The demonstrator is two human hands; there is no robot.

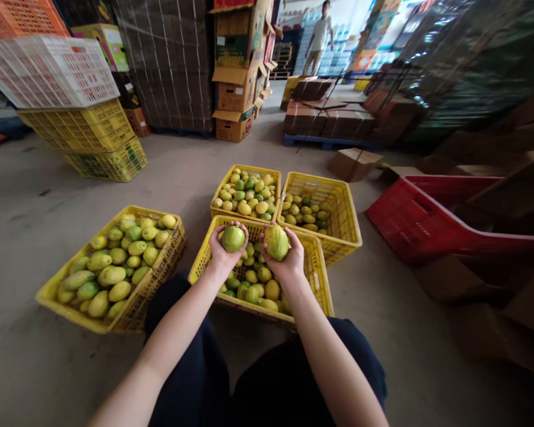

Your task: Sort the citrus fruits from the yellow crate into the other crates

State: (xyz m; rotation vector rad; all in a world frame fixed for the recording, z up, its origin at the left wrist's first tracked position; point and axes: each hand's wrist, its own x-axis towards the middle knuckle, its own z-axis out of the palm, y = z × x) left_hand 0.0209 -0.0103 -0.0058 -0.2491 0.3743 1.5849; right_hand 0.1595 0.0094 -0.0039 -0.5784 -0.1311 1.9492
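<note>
Fingers of the left hand (222, 256) curl round a green fruit (233, 239); those of the right hand (293, 262) cup a yellower fruit (276, 242). Both are held above a yellow crate (317, 276) of loose fruit (272, 290).

Fruit (272, 290) lies in the near crate (318, 267), in the rear left crate (215, 212) and rear right crate (338, 207) side by side behind it, and in the side crate (151, 290) to its left. The left hand (221, 254) and right hand (294, 261) each hold one fruit above the near crate. A bin (400, 222) stands at right. Farther back, stacked crates (82, 124) stand left, boxes (347, 123) on a pallet (324, 143) right
</note>
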